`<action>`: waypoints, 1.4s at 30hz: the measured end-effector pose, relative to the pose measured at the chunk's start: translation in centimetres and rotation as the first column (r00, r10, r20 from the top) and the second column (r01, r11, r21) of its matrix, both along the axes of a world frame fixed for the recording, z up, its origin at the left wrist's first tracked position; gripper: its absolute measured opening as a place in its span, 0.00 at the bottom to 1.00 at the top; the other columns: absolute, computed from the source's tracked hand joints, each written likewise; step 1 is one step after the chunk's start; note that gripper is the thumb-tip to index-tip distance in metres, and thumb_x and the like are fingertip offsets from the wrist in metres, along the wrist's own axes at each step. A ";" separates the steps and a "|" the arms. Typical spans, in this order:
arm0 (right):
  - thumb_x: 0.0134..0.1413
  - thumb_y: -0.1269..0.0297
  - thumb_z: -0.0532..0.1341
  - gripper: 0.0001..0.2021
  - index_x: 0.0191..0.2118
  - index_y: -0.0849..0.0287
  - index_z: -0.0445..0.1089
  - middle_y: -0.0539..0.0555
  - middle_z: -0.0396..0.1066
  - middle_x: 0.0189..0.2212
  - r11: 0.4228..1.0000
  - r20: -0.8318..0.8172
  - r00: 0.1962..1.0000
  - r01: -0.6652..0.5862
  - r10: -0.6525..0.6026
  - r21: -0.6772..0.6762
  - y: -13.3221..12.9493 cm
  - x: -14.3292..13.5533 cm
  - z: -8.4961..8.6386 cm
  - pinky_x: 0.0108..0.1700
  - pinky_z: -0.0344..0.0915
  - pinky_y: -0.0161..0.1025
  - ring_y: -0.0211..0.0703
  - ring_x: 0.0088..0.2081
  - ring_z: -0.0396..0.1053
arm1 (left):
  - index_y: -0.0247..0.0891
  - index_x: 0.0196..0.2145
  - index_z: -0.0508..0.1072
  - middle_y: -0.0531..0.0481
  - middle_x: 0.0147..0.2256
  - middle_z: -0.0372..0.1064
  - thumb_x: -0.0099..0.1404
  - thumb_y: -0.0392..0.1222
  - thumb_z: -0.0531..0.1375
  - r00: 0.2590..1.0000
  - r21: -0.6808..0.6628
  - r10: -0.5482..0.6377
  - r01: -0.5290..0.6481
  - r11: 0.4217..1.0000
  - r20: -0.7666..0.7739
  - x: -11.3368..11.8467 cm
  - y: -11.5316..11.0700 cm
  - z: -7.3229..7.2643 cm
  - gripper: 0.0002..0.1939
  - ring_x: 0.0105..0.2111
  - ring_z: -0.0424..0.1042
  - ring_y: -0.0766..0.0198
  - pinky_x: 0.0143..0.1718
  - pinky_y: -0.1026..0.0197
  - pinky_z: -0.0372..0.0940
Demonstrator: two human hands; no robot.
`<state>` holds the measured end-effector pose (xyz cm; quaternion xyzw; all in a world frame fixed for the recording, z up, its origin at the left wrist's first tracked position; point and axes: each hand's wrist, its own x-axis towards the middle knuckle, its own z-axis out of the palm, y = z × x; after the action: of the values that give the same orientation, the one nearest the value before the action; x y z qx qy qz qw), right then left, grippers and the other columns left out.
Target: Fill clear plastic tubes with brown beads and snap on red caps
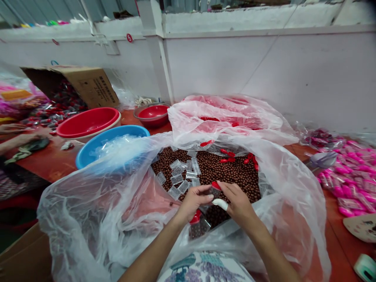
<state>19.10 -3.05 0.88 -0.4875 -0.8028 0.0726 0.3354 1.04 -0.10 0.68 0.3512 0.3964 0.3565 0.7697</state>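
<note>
One reddish counter (38, 164) runs along a pale wall (235, 66), and from where I stand a clear plastic bag (82, 219) spreads wide over it, brown beads (217, 168) lying inside. A blue basin (84, 156) sits to the left. Above the beads, with forearms slanting inward, the left hand (192, 200) and right hand (239, 201) (its thumb wrapped in white) meet, the fingers of both clamped on a small red-capped container (216, 190).

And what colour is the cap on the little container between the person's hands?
The cap is red; it shows in the head view, the only one.
</note>
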 end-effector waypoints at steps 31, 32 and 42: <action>0.44 0.60 0.64 0.35 0.58 0.59 0.52 0.61 0.65 0.49 0.979 -0.189 0.982 -0.013 -0.026 -0.204 -1.9 -2.6 -1.6 0.46 0.64 0.48 0.52 0.46 0.66 | 0.33 0.40 0.70 0.52 0.20 0.67 0.59 0.56 0.54 0.989 -0.208 0.094 -0.070 0.976 0.110 1.6 -1.5 -0.5 0.22 0.17 0.63 0.69 0.19 0.67 0.58; 0.45 0.59 0.63 0.34 0.58 0.59 0.52 0.60 0.66 0.48 0.961 -0.264 0.960 0.020 -0.095 -0.276 -2.0 -2.2 -1.9 0.43 0.66 0.46 0.51 0.44 0.67 | 0.34 0.43 0.68 0.52 0.21 0.67 0.60 0.55 0.53 0.989 -0.206 0.097 -0.072 0.976 0.115 1.4 -1.5 -0.3 0.23 0.17 0.63 0.69 0.19 0.66 0.58; 0.57 0.64 0.52 0.17 0.52 0.56 0.63 0.57 0.69 0.47 0.968 -0.298 0.946 0.054 -0.129 -0.247 -1.9 -1.2 -1.7 0.48 0.63 0.47 0.48 0.47 0.66 | 0.38 0.47 0.66 0.55 0.20 0.64 0.59 0.61 0.49 0.999 -0.119 0.010 -0.005 0.993 0.037 1.9 -2.3 -0.4 0.28 0.17 0.61 0.69 0.18 0.66 0.58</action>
<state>17.94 -4.97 -0.78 -0.5433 -0.7018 0.2273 0.4008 2.93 -2.37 0.26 0.2964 0.4038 0.3415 0.7953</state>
